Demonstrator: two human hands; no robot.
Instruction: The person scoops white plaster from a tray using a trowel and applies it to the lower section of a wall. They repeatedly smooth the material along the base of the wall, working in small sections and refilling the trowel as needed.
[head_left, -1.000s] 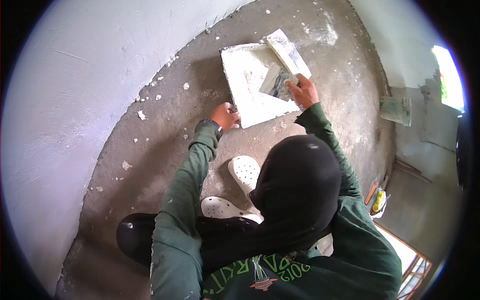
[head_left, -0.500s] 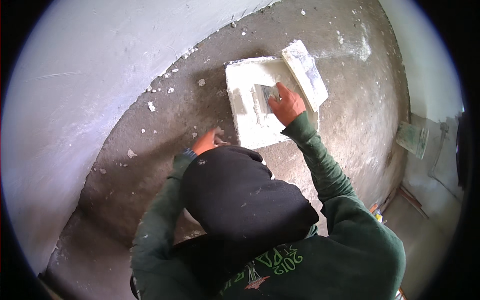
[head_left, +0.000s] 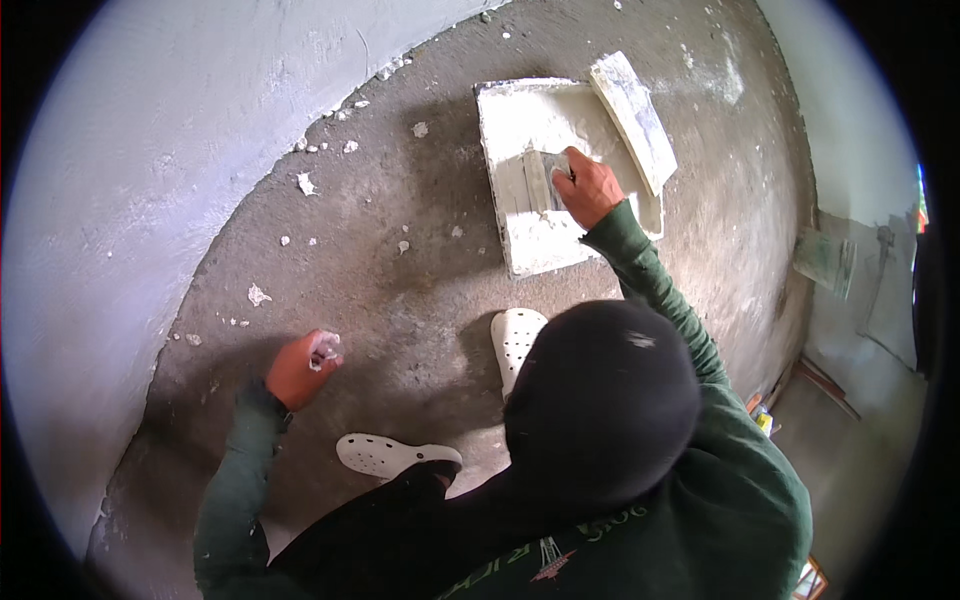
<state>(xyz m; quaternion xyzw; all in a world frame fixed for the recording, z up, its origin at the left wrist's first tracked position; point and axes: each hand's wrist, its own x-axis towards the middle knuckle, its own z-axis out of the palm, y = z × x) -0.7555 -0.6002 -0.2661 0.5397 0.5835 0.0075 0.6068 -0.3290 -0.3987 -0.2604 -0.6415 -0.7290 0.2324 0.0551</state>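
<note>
Remotely I log, from frame centre: right hand (head_left: 590, 192) clamped on a wide putty knife (head_left: 541, 182) inside the rectangular tray (head_left: 494, 180) at one o'clock, presumably for blade control; left hand (head_left: 300, 366) well apart at eight, fingers curled, contents I cannot tell.

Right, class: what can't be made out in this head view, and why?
Head view: handle of the scraper, covered by the right hand.
Head view: inside of left hand, mostly hidden by curled fingers.
Head view: part of the tray, under the white board.
Head view: yellow item, too small to identify.
</note>
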